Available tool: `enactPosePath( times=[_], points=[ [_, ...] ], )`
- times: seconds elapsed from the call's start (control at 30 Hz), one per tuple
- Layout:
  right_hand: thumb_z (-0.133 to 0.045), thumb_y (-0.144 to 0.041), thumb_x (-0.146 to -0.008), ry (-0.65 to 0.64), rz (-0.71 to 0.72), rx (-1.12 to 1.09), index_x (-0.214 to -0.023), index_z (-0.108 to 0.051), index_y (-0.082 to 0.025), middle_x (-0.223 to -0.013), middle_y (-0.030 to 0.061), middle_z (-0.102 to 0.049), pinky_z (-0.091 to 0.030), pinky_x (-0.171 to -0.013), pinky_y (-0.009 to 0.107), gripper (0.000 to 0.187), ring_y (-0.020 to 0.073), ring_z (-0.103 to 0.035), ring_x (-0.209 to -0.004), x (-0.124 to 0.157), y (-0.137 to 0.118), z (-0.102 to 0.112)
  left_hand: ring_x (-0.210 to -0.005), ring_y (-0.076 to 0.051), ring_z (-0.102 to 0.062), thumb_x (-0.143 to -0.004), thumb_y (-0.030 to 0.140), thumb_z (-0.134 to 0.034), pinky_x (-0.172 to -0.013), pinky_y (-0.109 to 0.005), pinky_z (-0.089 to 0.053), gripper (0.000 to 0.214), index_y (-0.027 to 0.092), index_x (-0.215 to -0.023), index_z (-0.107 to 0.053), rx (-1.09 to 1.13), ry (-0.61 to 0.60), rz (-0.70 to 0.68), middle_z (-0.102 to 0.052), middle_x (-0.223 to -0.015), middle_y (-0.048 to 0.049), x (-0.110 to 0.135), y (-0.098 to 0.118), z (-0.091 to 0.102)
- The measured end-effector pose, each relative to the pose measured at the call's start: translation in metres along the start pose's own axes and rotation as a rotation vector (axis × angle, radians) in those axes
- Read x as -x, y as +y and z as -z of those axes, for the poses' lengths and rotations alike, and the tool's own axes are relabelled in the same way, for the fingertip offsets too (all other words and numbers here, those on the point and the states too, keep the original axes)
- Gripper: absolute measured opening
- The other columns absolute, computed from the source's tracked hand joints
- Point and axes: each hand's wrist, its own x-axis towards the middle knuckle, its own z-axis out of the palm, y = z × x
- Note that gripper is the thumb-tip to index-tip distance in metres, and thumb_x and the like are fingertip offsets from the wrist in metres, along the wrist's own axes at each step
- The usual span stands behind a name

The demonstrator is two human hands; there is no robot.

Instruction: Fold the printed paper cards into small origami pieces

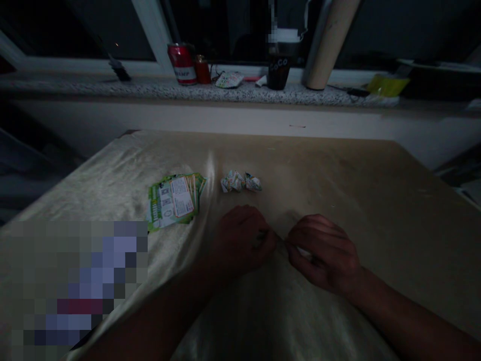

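My left hand (244, 238) is closed, its fingers curled in a pinch low over the cloth. Close on its right, my right hand (323, 250) is closed too, thumb and fingertips pressed together. Something thin and dark seems to run between the two sets of fingertips, and a pale bit shows inside the right hand; it is too dim to name. Just beyond my left hand lie two crumpled printed papers, one on the left (232, 181) and one on the right (253, 182). A fanned pile of green and white printed packets or cards (175, 200) rests further left.
A shiny cloth (124, 170) covers the table. Behind it, a speckled windowsill (150, 89) holds a red can (183, 65), a small red jar (203, 70), a crumpled wrapper (229, 79), a dark cup (278, 70), a cardboard tube (330, 47) and a yellow packet (388, 85). The lower left is pixelated.
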Motion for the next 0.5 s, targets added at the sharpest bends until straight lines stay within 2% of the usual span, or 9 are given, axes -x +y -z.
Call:
enactPosePath(
  times=[0.1, 0.2, 0.27, 0.33, 0.4, 0.43, 0.5],
  points=[
    [-0.067, -0.006, -0.084, 0.01, 0.001, 0.017, -0.095, -0.067, -0.021, -0.073, 0.0034, -0.073, -0.057, -0.07, 0.038, 0.018, 0.0198, -0.069, -0.067, 0.001, 0.001, 0.002, -0.063, -0.014, -0.057, -0.081, 0.014, -0.062, -0.061, -0.028, -0.045, 0.014, 0.02, -0.071, -0.054, -0.027, 0.055, 0.006, -0.061, -0.067, 0.0, -0.002, -0.005, 0.002],
    [-0.068, -0.006, -0.083, 0.021, -0.002, 0.024, -0.094, -0.067, -0.02, -0.073, 0.0041, -0.073, -0.057, -0.071, 0.039, 0.018, 0.0206, -0.07, -0.068, 0.002, 0.004, 0.004, -0.06, -0.012, -0.053, -0.079, 0.011, -0.06, -0.059, -0.026, -0.043, 0.016, 0.02, -0.07, -0.051, -0.032, 0.117, 0.11, -0.056, -0.065, 0.0022, -0.004, -0.011, 0.007],
    [-0.068, -0.007, -0.083, 0.016, -0.01, 0.027, -0.096, -0.068, -0.021, -0.075, 0.0043, -0.074, -0.058, -0.072, 0.039, 0.019, 0.021, -0.071, -0.07, 0.003, 0.006, 0.005, -0.062, -0.012, -0.053, -0.081, 0.012, -0.058, -0.06, -0.026, -0.044, 0.011, 0.02, -0.075, -0.053, 0.015, 0.111, 0.154, -0.055, -0.068, 0.0023, -0.004, -0.013, 0.012],
    [-0.066, -0.008, -0.085, 0.008, -0.012, 0.026, -0.097, -0.068, -0.022, -0.077, 0.0039, -0.074, -0.058, -0.073, 0.039, 0.019, 0.021, -0.071, -0.072, 0.003, 0.008, 0.005, -0.069, -0.014, -0.058, -0.083, 0.017, -0.059, -0.064, -0.027, -0.049, 0.006, 0.019, -0.088, -0.059, 0.102, 0.047, 0.112, -0.06, -0.078, -0.0009, -0.003, -0.011, 0.015],
    [-0.066, -0.008, -0.085, 0.009, 0.001, 0.025, -0.097, -0.068, -0.023, -0.077, 0.0032, -0.074, -0.058, -0.073, 0.039, 0.019, 0.0207, -0.071, -0.071, 0.002, 0.008, 0.005, -0.077, -0.017, -0.063, -0.082, 0.021, -0.063, -0.068, -0.03, -0.053, 0.017, 0.018, -0.098, -0.062, 0.149, -0.029, 0.048, -0.065, -0.086, -0.0047, -0.001, -0.006, 0.013],
    [-0.067, -0.007, -0.085, 0.017, 0.013, 0.027, -0.096, -0.068, -0.023, -0.076, 0.0029, -0.074, -0.058, -0.073, 0.039, 0.019, 0.0207, -0.071, -0.071, 0.001, 0.008, 0.004, -0.08, -0.019, -0.064, -0.082, 0.022, -0.065, -0.07, -0.031, -0.054, 0.018, 0.017, -0.099, -0.063, 0.134, -0.046, 0.025, -0.067, -0.088, -0.0061, -0.001, -0.004, 0.011],
    [-0.069, -0.007, -0.083, 0.041, 0.028, 0.041, -0.095, -0.068, -0.022, -0.076, 0.0033, -0.074, -0.058, -0.073, 0.039, 0.019, 0.0211, -0.071, -0.071, 0.0, 0.008, 0.003, -0.077, -0.017, -0.064, -0.086, 0.018, -0.065, -0.069, -0.03, -0.053, 0.005, 0.018, -0.092, -0.064, 0.094, -0.065, -0.04, -0.068, -0.082, -0.0047, 0.001, 0.001, 0.004]
  ],
)
